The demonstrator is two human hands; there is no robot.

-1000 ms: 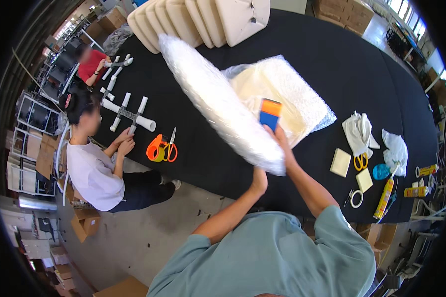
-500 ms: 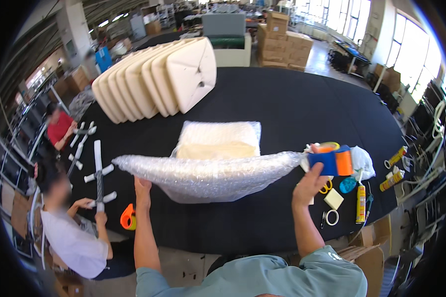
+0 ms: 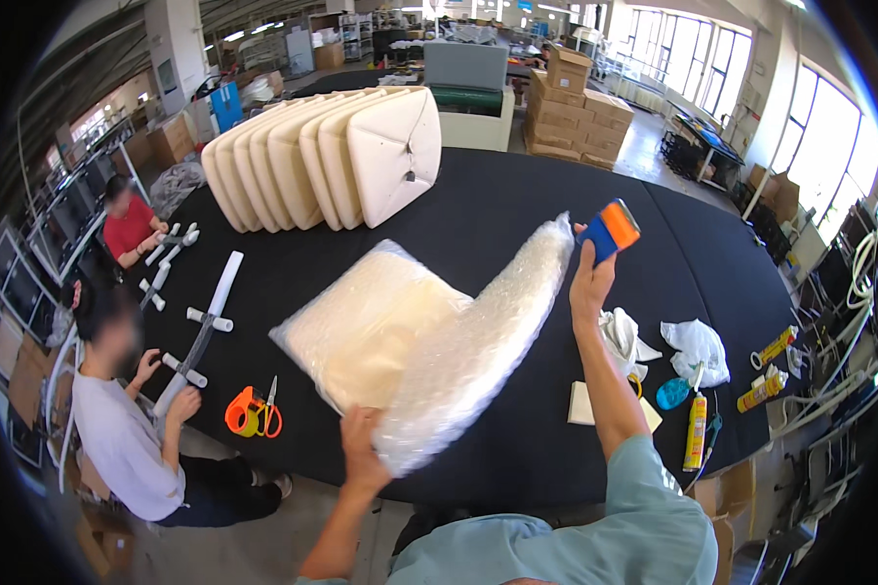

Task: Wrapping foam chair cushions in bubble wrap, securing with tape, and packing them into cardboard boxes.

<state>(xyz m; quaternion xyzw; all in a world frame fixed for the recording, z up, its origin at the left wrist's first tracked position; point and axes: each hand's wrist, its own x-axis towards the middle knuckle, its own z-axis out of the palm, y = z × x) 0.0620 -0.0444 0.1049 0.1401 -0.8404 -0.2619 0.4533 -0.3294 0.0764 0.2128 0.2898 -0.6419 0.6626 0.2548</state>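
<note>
A cream cushion (image 3: pixel 371 322) in clear bubble wrap (image 3: pixel 488 341) lies turned at an angle on the black-covered table. One side of the wrap stands up as a long flap slanting to the far right. My left hand (image 3: pixel 364 453) grips the wrap at its near corner, fingers partly hidden by the plastic. My right hand (image 3: pixel 591 278) is raised beside the flap's far end and holds a blue and orange tape dispenser (image 3: pixel 612 232). Whether it also touches the wrap I cannot tell. On the left lie an orange tape dispenser (image 3: pixel 243 409) and scissors (image 3: pixel 271 414).
A row of cream cushions (image 3: pixel 312 161) stands on the table's far left. Two people at the left handle white-wrapped tubes (image 3: pixel 205 331). At right are a white plastic bag (image 3: pixel 696 351), a blue tape roll (image 3: pixel 672 394), a pale block (image 3: pixel 581 404) and yellow tubes (image 3: pixel 696 434).
The wrapped cushion has turned, its flap swinging from crosswise to slanting. My right hand has moved farther away with the tape dispenser; my left hand has come nearer me and rightward.
</note>
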